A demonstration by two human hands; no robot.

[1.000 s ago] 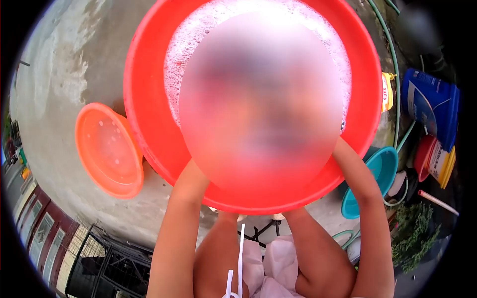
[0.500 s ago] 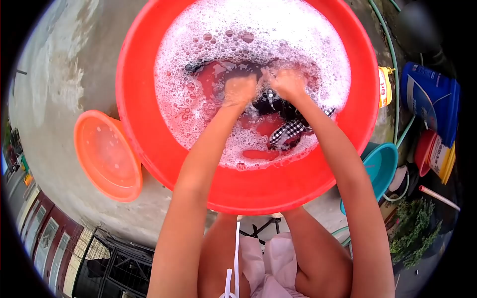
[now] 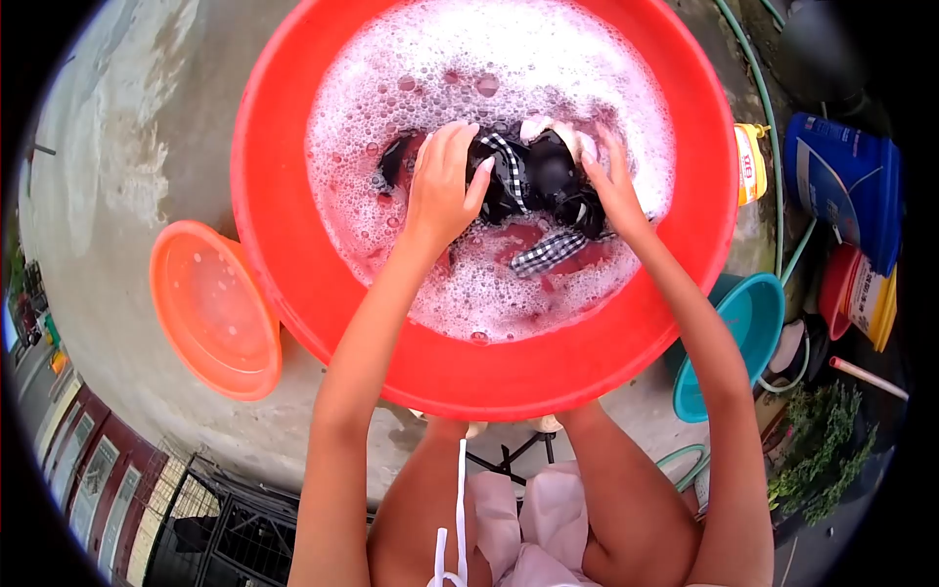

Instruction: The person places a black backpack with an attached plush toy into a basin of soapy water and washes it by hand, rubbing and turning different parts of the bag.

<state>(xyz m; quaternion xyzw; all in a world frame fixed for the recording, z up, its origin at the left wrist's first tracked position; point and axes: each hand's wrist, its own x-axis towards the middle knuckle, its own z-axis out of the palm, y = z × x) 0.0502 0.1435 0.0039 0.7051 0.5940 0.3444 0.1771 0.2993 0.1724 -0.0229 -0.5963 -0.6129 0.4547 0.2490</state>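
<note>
A large red basin (image 3: 489,377) holds foamy, pinkish water (image 3: 489,39). In its middle floats a wet black garment (image 3: 553,176) with black-and-white checked strips (image 3: 548,254). My left hand (image 3: 445,186) rests at the garment's left side, fingers stretched and thumb apart, grasping nothing. Over on the right side, my right hand (image 3: 614,186) touches the cloth with its fingers extended and parted. Some of the garment is under water and suds.
An orange basin (image 3: 215,311) stands left of the red one. On the right are a teal basin (image 3: 738,342), a yellow-and-white container (image 3: 750,164), a blue bucket (image 3: 846,191) and a green hose (image 3: 768,117). Leafy plants (image 3: 822,450) grow at lower right.
Both hands have risen out of the water and moved apart, their fingers loosening from the cloth. More of the black garment and its checked strips now shows at the surface.
</note>
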